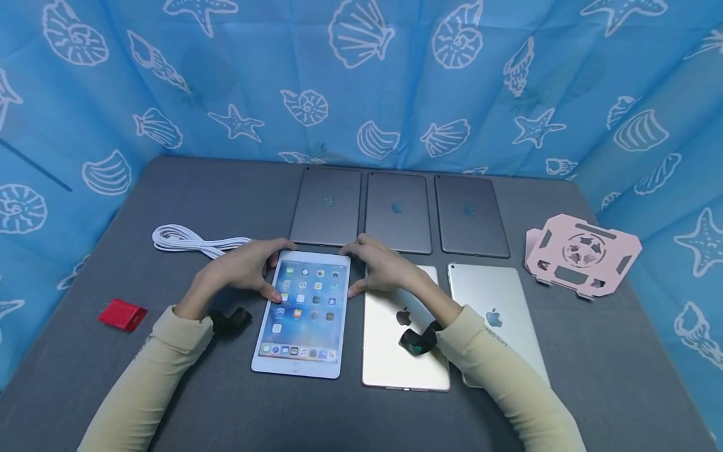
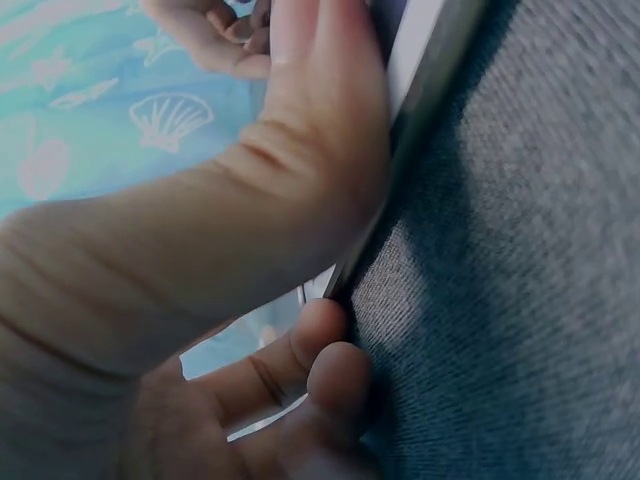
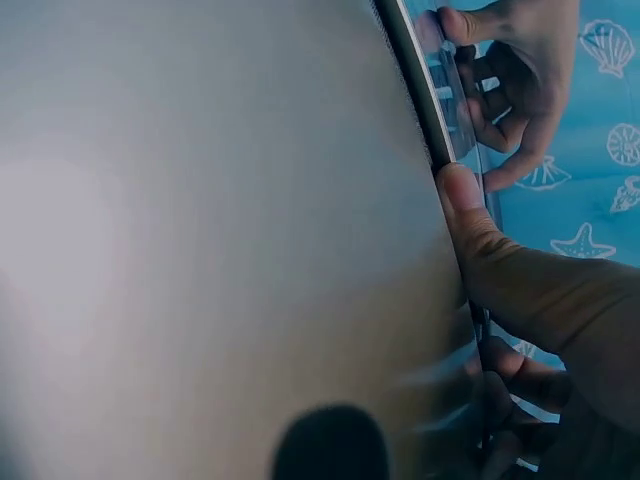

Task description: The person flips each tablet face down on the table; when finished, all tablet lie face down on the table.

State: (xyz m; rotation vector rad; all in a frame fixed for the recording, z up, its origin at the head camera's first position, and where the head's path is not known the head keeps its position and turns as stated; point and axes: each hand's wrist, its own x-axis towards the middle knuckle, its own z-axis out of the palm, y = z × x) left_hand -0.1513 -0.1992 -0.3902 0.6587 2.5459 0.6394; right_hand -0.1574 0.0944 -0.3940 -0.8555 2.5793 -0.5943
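A white tablet (image 1: 302, 320) with its screen lit lies face up on the grey table (image 1: 169, 201). My left hand (image 1: 277, 271) grips its upper left edge, thumb on the screen side. My right hand (image 1: 353, 270) grips the upper right edge the same way. In the left wrist view the fingers (image 2: 330, 370) curl at the tablet's thin edge (image 2: 420, 130). In the right wrist view the thumb (image 3: 470, 205) presses that tablet's edge, with the left hand (image 3: 520, 80) beyond it. Whether the tablet is lifted off the cloth I cannot tell.
A gold tablet (image 1: 390, 351) and a silver tablet (image 1: 497, 307) lie face down to the right. Three grey tablets (image 1: 397, 210) lie face down in a row behind. A white cable (image 1: 192, 240) and a red charger (image 1: 122, 314) are at left, a pink stand (image 1: 582, 251) at right.
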